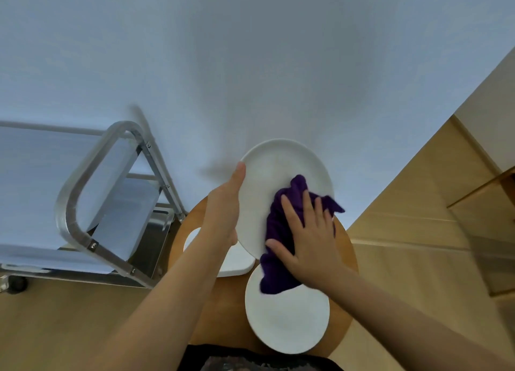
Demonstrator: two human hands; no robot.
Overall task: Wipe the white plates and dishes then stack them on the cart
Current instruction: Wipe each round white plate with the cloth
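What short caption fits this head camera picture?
Left hand holds a white plate while the right hand wipes it with a purple cloth.

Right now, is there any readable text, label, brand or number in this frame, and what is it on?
None readable. The held white plate, the purple cloth, the white plate on the round wooden table and the metal cart show no print.

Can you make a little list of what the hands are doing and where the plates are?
left hand: holds the raised plate by its edge
right hand: presses the purple cloth flat on that plate
round plate: lies on the wooden table
another white dish: on the table, partly hidden
cart: to the left
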